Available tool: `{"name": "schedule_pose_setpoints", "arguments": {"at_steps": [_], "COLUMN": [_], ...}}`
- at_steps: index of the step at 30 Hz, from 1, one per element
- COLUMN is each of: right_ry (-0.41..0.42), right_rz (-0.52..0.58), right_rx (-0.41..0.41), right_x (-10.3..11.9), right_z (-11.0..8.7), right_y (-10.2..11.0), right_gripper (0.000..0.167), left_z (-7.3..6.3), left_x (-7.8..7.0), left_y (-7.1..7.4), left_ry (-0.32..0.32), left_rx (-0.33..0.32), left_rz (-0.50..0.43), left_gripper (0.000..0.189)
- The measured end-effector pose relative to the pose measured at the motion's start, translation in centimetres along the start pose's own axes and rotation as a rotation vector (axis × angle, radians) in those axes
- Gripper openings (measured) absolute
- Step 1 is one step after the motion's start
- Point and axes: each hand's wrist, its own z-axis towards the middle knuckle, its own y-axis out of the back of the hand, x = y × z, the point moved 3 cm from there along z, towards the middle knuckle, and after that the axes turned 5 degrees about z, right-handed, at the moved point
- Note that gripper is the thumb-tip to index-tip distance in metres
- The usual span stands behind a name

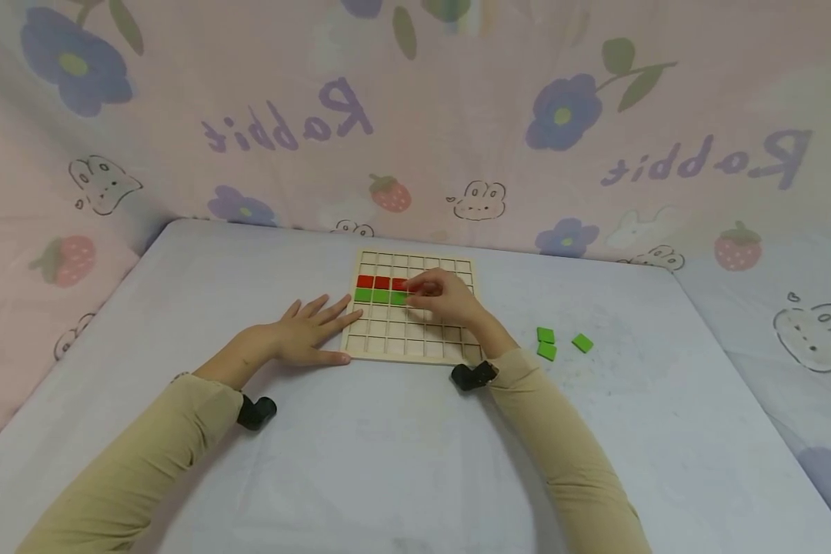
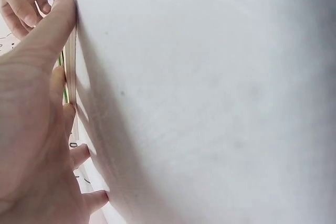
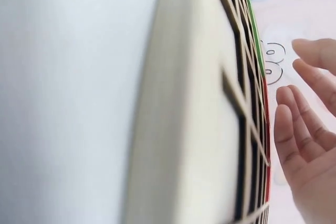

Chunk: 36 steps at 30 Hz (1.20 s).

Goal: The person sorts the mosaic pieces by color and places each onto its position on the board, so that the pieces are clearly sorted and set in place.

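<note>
A square wooden grid board (image 1: pixel 415 350) lies flat on the table. In its cells sit a row of red tiles (image 1: pixel 382 282) and, just below, a row of green tiles (image 1: pixel 381 295). My left hand (image 1: pixel 305 332) is spread out at the board's left side, thumb and fingertips touching the edge. Over the board is my right hand (image 1: pixel 450 296), its thumb and fingers beside the third green tile and covering part of both rows. The right wrist view shows that thumb and fingers (image 3: pixel 286 129) apart, with nothing visible between them.
Three loose green tiles (image 1: pixel 546 351) lie on the white tabletop (image 1: pixel 360 462) to the right of the board, beyond the right forearm. A patterned cloth (image 1: pixel 415 115) hangs behind the table. Each wrist carries a small black camera (image 1: pixel 258 413).
</note>
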Motion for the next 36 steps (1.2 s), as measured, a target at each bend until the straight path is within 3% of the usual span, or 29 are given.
{"name": "schedule_pose_setpoints", "arguments": {"at_steps": [22,36], "right_ry": [0.044,-0.019], "right_rz": [0.008,-0.025], "right_rx": [-0.098,-0.133], "right_x": [-2.1,-2.7], "right_z": [-2.9,-4.2], "right_y": [3.8,5.4], "right_gripper": [0.032,0.033], "left_z": [0.0,-0.1], "left_x": [-0.2,-0.3], "left_y": [0.0,0.2], "left_ry": [-0.002,0.001], "left_rx": [-0.013,-0.02], "left_rz": [-0.004,-0.009], "left_gripper": [0.081,0.081]}}
